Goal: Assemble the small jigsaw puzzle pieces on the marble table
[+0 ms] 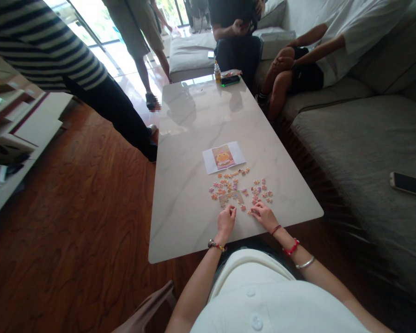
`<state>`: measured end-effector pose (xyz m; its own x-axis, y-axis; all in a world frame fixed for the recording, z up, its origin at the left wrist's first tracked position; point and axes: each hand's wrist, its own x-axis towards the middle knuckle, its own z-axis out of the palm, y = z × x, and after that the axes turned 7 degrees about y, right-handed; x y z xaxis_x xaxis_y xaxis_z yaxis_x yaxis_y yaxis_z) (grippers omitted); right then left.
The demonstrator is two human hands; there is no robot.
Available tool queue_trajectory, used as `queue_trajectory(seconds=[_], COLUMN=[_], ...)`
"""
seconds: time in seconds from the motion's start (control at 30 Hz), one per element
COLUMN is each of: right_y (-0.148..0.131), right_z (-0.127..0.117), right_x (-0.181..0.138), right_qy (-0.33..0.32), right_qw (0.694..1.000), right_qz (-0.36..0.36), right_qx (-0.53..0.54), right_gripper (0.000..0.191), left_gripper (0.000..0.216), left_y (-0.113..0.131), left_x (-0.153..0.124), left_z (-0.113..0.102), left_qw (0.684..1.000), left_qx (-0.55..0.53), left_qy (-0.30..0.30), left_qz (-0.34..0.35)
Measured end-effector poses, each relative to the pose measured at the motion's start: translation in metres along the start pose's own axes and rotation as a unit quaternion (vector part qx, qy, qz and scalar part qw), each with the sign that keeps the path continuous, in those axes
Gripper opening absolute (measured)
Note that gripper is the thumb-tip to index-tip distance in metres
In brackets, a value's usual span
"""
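Lying just past hands (264, 214): puzzle pcs (223, 190)

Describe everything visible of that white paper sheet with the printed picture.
The white rectangular paper sheet lies printed side up, slightly turned, on the white marble-look tabletop, beyond the multicoloured puzzle pieces. Its printed picture, between white side margins, shows a round yellow-orange figure on a pinkish ground. Nothing but the tabletop clearly touches the sheet; finer details are too small.

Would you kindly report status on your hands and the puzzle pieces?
Left hand: curled, contents unclear. Right hand: fingertips at one small piece. Puzzle pieces: spread on table. Picture sheet: beyond them, not in the way.
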<state>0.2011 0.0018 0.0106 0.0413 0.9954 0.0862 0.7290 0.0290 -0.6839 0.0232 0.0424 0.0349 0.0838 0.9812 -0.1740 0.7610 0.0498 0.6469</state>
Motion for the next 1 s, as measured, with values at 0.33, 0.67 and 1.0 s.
queue_trajectory(seconds=[0.33, 0.67, 1.0], right_y=[-0.008, 0.002, -0.001], right_z=[-0.001, -0.016, -0.011], right_x=[-0.003, 0.02, 0.029], right_qy=[-0.006, 0.037, -0.003], right_qw=[1.0, 0.993, 0.989], right_qz=[-0.001, 0.032, 0.012], right_qx=[-0.01, -0.106, -0.149], right_gripper=[0.016, 0.017, 0.012], left_gripper=[0.023, 0.029, 0.024], left_y=[0.016, 0.019, 0.027], left_x=[-0.012, -0.014, -0.019], left_z=[-0.001, 0.011, 0.017], left_qw=[0.987, 0.978, 0.977], left_qx=[0.109, 0.148, 0.149], left_qy=[-0.018, -0.053, -0.048], left_qz=[0.114, 0.138, 0.141])
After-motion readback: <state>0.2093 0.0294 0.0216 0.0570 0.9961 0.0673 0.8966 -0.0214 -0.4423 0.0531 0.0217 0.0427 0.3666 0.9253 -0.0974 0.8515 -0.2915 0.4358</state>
